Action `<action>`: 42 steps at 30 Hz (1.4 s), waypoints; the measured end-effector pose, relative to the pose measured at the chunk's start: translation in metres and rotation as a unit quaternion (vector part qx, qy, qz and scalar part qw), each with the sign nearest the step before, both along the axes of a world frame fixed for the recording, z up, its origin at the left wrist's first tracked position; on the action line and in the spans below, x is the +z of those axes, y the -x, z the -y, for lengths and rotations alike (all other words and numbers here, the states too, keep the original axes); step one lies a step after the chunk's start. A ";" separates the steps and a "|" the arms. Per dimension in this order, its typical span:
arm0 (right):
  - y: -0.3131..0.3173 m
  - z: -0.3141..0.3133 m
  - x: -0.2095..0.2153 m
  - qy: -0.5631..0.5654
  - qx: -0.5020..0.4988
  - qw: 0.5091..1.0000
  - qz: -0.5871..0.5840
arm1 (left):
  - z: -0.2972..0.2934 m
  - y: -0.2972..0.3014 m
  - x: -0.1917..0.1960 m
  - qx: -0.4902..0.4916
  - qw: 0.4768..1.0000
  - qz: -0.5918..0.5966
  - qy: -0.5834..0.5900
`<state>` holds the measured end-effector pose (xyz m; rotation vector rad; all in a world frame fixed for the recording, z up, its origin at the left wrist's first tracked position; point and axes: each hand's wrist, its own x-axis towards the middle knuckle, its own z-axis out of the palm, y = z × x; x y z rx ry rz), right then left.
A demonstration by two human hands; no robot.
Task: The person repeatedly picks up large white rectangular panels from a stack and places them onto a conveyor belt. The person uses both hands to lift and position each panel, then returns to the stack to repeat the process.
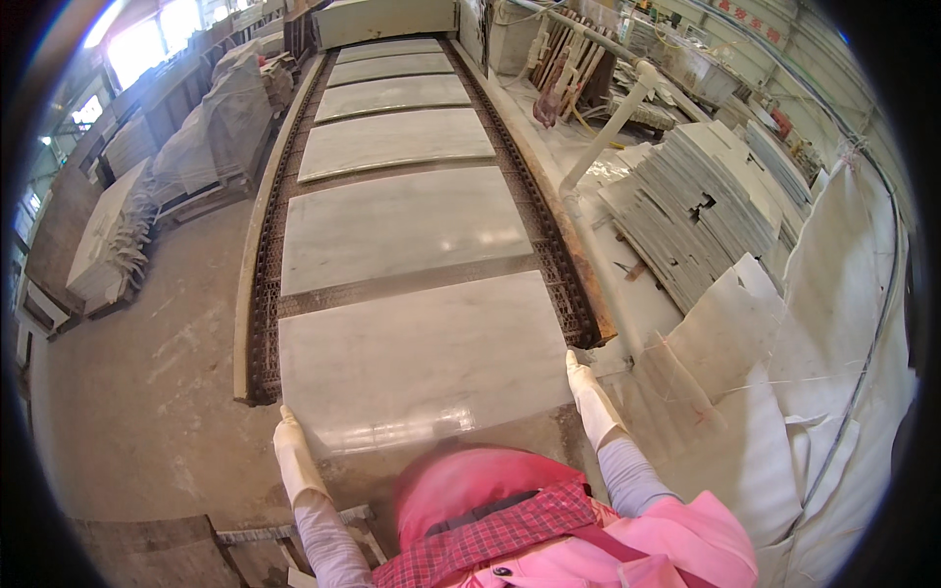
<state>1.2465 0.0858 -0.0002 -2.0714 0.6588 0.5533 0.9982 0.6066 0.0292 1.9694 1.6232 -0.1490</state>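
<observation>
A pale grey, polished stone slab (423, 361) lies at the near end of a mesh conveyor (263, 338), its near edge sticking out past the belt toward me. My left hand (292, 449), in a cream glove, grips the slab's left edge near the front corner. On the opposite side my right hand (588, 390), gloved alike, holds the right edge. Both thumbs lie along the sides; the fingers underneath are hidden. Just beyond is a second slab (404, 227), with a narrow strip of belt showing between the two.
Farther up the belt, several more slabs (397, 140) lead to a boxy machine (384, 22). Stacked stone pieces (701, 196) stand at the right, beside a white pipe (610, 125) and draped pale sheeting (833, 284). Plastic-wrapped stacks (218, 127) line the left. Wooden boards (147, 549) are at lower left.
</observation>
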 end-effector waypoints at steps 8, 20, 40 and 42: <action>-0.002 -0.002 -0.004 0.006 -0.001 1.000 0.012 | -0.001 -0.004 0.006 -0.003 0.999 -0.031 0.004; -0.002 -0.005 -0.007 -0.016 -0.006 0.999 0.027 | 0.000 -0.010 0.014 0.009 0.999 -0.042 0.021; -0.008 -0.018 0.009 0.062 0.034 0.997 0.028 | -0.001 -0.020 0.014 0.034 0.998 -0.035 0.032; -0.009 -0.014 0.006 0.065 0.033 0.997 0.028 | 0.001 -0.018 0.012 0.059 0.998 -0.004 0.030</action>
